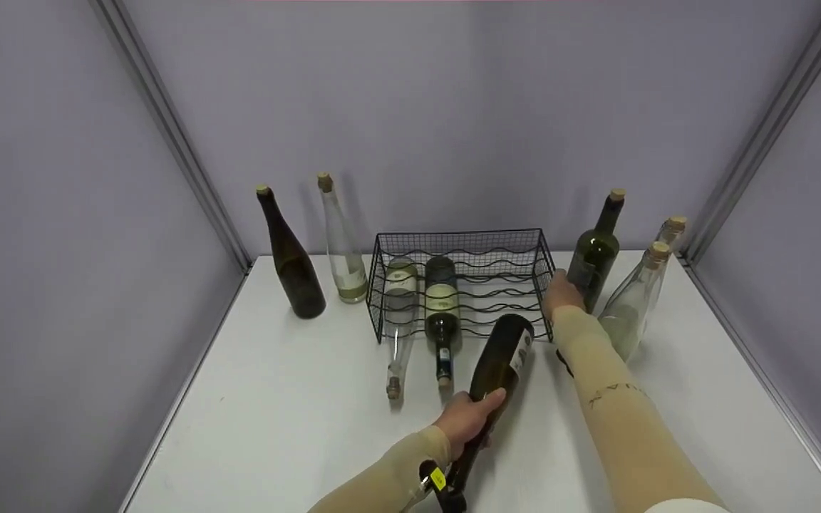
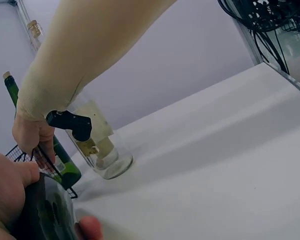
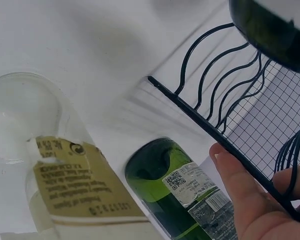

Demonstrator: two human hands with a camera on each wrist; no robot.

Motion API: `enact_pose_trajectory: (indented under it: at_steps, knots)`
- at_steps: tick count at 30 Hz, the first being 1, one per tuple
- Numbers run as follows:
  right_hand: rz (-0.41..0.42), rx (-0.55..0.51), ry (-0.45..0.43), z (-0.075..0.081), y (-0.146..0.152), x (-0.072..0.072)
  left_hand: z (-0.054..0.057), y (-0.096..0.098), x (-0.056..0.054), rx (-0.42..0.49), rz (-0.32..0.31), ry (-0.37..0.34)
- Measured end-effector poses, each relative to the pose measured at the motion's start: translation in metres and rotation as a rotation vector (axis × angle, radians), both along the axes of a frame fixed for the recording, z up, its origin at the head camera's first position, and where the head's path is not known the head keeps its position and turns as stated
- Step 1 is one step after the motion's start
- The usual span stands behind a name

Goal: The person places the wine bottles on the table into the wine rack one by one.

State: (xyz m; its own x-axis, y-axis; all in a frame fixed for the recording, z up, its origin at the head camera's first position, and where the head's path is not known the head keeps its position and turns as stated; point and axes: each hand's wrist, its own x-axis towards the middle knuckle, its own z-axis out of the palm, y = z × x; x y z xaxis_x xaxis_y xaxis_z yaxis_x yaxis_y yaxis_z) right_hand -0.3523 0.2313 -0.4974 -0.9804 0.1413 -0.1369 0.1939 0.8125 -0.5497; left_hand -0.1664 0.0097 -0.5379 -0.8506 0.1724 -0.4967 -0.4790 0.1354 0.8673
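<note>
My left hand [image 1: 464, 420] grips a dark wine bottle [image 1: 497, 363] around its narrow upper part. This bottle is tilted, its base up at the front right of a black wire wine rack [image 1: 460, 231]. My right hand [image 1: 564, 293] holds the rack's right side; in the right wrist view its fingers [image 3: 230, 170] are around the black side rail [image 3: 205, 123]. Inside the rack lie a clear bottle [image 1: 401, 285] and a green bottle [image 1: 442, 324], corked necks toward me. Whether the held bottle touches the rack I cannot tell.
Left of the rack stand a dark brown bottle [image 1: 296, 274] and a clear bottle [image 1: 345, 256]. Close by my right hand are a green bottle [image 1: 594, 249] and two clear bottles, one in front [image 1: 628, 306]. Walls enclose the white table [image 1: 261, 413] at the back and sides.
</note>
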Motion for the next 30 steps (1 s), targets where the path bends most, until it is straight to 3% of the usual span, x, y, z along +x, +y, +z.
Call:
enact_pose_trajectory:
  at_steps: [7, 23, 30]
  knots:
    - [-0.003, -0.043, -0.002, -0.003, 0.001, -0.004, -0.003, 0.016, -0.013, -0.026, 0.076, 0.073]
    - [-0.022, -0.018, 0.011, -0.002, -0.007, -0.004, -0.018, 0.044, -0.045, -0.113, 0.228, 0.149]
    - [-0.018, -0.003, 0.007, -0.007, -0.001, -0.005, -0.030, 0.058, -0.056, -0.153, 0.284, 0.180]
